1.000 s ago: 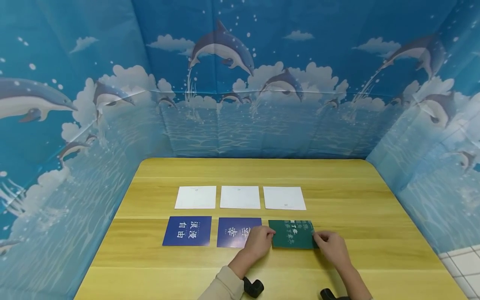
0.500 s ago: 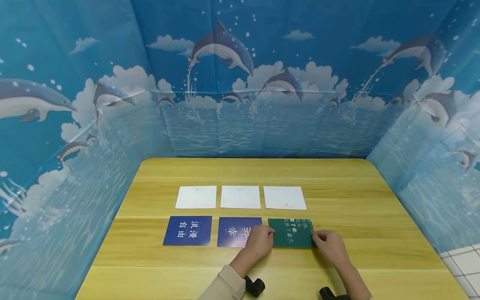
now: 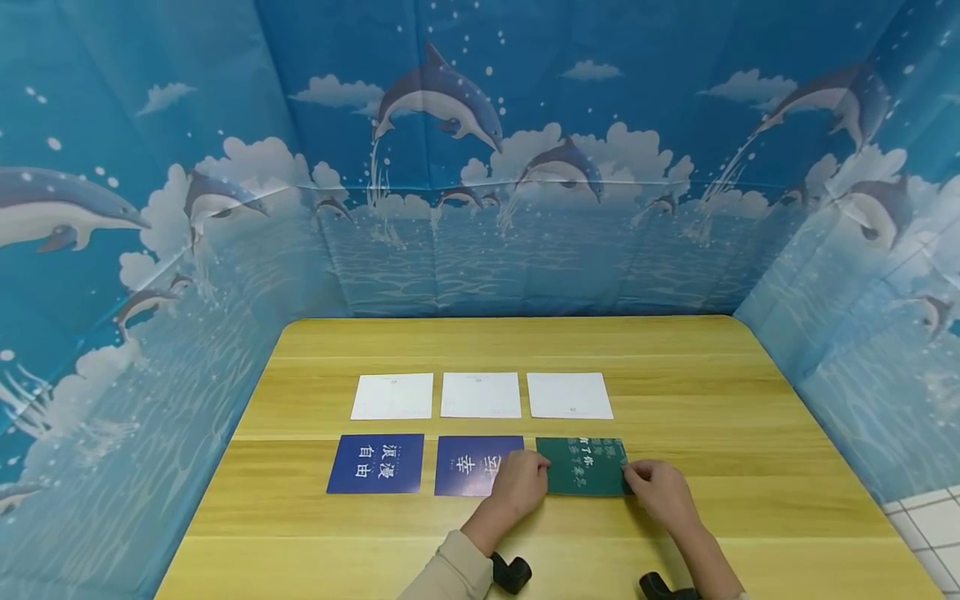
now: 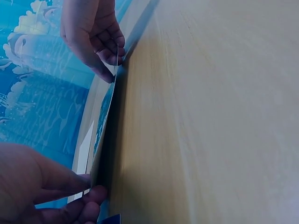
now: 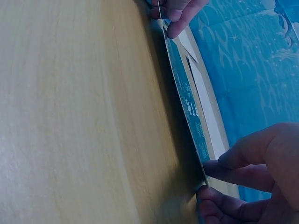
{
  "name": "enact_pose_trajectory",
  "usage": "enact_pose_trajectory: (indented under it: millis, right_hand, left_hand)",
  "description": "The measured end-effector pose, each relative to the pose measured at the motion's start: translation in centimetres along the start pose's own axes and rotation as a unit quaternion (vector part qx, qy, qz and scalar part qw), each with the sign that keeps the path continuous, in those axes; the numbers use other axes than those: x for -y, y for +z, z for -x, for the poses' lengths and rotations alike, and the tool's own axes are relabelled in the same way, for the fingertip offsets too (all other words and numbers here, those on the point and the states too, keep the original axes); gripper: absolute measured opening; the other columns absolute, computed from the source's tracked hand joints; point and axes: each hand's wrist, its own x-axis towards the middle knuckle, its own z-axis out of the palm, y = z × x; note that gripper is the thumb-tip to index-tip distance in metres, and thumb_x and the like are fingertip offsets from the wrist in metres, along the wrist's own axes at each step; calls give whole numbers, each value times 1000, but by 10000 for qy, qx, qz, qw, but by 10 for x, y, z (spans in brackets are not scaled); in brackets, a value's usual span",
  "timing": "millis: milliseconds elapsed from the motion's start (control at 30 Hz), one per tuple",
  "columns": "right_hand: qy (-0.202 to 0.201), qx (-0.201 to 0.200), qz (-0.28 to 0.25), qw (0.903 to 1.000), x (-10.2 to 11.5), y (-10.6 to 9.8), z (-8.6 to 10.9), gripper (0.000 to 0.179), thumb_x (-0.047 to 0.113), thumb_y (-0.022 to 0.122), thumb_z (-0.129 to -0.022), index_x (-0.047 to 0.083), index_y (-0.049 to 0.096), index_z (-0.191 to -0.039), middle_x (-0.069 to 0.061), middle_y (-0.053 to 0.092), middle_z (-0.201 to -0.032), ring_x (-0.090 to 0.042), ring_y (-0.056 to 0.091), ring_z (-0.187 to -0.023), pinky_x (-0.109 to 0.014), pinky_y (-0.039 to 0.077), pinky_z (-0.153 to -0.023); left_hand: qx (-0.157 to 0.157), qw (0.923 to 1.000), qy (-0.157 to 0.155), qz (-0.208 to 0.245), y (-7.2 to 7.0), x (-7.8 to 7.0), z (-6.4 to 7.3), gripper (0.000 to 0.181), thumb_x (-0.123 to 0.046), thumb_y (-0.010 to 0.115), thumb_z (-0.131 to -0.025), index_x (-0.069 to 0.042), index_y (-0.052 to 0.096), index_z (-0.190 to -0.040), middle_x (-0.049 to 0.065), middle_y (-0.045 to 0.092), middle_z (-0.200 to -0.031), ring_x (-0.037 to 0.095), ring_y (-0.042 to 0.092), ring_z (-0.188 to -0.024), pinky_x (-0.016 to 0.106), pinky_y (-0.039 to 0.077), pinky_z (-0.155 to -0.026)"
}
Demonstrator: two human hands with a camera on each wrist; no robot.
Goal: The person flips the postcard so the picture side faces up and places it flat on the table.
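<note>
A green card (image 3: 583, 468) with white Chinese lettering spans between both hands near the front of the wooden table. My left hand (image 3: 521, 482) pinches its left edge and covers the right part of a purple card (image 3: 459, 465). At the opposite edge, my right hand (image 3: 663, 493) pinches the card between thumb and fingers. In the left wrist view the card (image 4: 103, 123) is seen nearly edge-on, with a dark shadow under it. The right wrist view also shows the card (image 5: 186, 95) held slightly over the tabletop, gripped at both ends.
Another purple card (image 3: 377, 463) lies at the left of the front row. Behind are three white cards in a row: left (image 3: 392, 396), middle (image 3: 481, 395) and right (image 3: 570, 396). A dolphin-print curtain (image 3: 480, 242) surrounds the table (image 3: 675, 358) at the back and sides.
Between one second and half a second ago the green card shifted very slightly away from the body, both hands keeping their pinch. Since then the view has tilted a little; the hands look still.
</note>
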Motion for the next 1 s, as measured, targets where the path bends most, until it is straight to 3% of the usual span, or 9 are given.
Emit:
enact_pose_trajectory:
  millis: [167, 567, 733, 833, 967, 1000]
  right_hand:
    - [-82, 3, 29, 10000, 0, -1, -3, 25, 15, 56, -89, -6, 68, -95, -2, 57, -67, -18, 45, -58, -30, 35, -49]
    - [-84, 18, 54, 9999, 1, -2, -3, 25, 14, 56, -88, -7, 68, -94, -4, 60, -71, -18, 45, -58, -30, 35, -50]
    - [-44, 144, 151, 9998, 4, -4, -4, 26, 14, 55, -88, -7, 67, -94, -4, 58, -69, -18, 46, -58, -30, 37, -49]
    - [-87, 218, 205, 9995, 8, -5, -5, 26, 15, 55, -89, -7, 67, -94, -6, 60, -73, -18, 47, -60, -30, 38, -50]
    - [-144, 112, 90, 9998, 18, -2, -5, 27, 17, 56, -89, -7, 66, -95, -11, 63, -81, -20, 50, -66, -33, 43, -55]
    - [-153, 41, 4, 9999, 21, 1, -6, 27, 17, 56, -90, -7, 66, -96, -11, 63, -83, -20, 51, -68, -34, 45, -57]
  left_hand:
    - [-52, 10000, -53, -50, 1, 0, -3, 21, 1, 55, -83, -5, 74, -91, 3, 70, -87, 17, 64, -82, 26, 51, -66]
    - [48, 9997, -181, 184, 2, 3, -4, 21, 0, 54, -84, -4, 74, -92, 2, 69, -88, 17, 64, -84, 27, 51, -68]
    - [52, 9973, -36, 737, 0, 10, -2, 21, -4, 53, -88, -4, 72, -97, 2, 69, -92, 12, 63, -83, 23, 49, -67]
    - [-159, 9894, 26, 1442, -7, 18, 1, 22, -7, 52, -90, -3, 71, -101, 4, 67, -83, 7, 57, -65, 20, 45, -57]
    - [-700, 9690, -193, 2363, -25, 31, 5, 21, -7, 54, -90, 2, 69, -102, 11, 66, -81, 11, 56, -63, 21, 44, -54]
    - [-814, 9630, -309, 2551, -32, 35, 6, 20, -7, 55, -90, 3, 68, -102, 13, 67, -85, 14, 59, -68, 22, 45, -56]
